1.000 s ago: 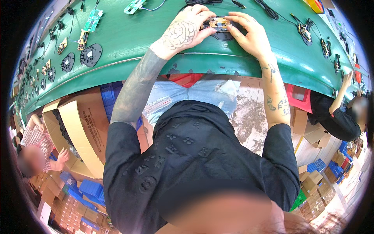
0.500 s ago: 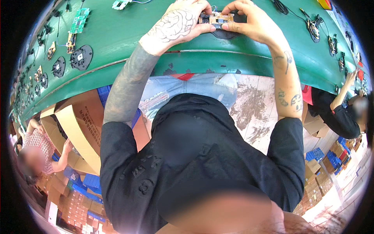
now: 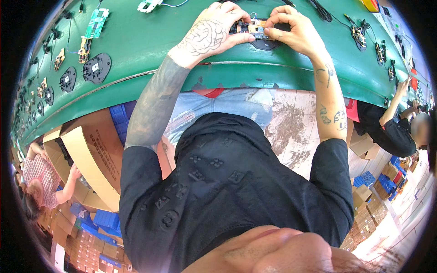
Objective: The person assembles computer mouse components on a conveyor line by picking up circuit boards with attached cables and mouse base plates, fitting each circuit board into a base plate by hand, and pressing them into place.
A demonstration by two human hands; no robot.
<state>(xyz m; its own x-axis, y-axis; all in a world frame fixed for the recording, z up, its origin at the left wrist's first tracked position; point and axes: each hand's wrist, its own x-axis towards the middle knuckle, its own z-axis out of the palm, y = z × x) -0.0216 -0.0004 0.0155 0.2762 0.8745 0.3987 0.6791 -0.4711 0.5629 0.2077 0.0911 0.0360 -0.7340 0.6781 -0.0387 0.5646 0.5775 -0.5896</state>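
Observation:
At the far middle of the green table, a small tan circuit board [image 3: 258, 28] sits on a dark, rounded plastic base [image 3: 265, 44]. My left hand [image 3: 214, 31] reaches in from the left, its thumb and index finger gripping the board's left end, where black parts show. The right end is pinched between the thumb and fingers of my right hand [image 3: 293, 31]. A thin light wire loops up behind the board. My fingers partly cover both board and base.
On the left lie a dark base [image 3: 97, 68], a green circuit board [image 3: 97, 23] and several similar parts. Coiled black cables [image 3: 322, 11] and wired boards [image 3: 359, 36] lie right. A cardboard box [image 3: 93, 159] stands below the table, near a person at left; another person sits at right.
The view has shifted slightly. The fingers of my right hand have moved a little on the board's right end, and my left hand keeps its grip at the left end.

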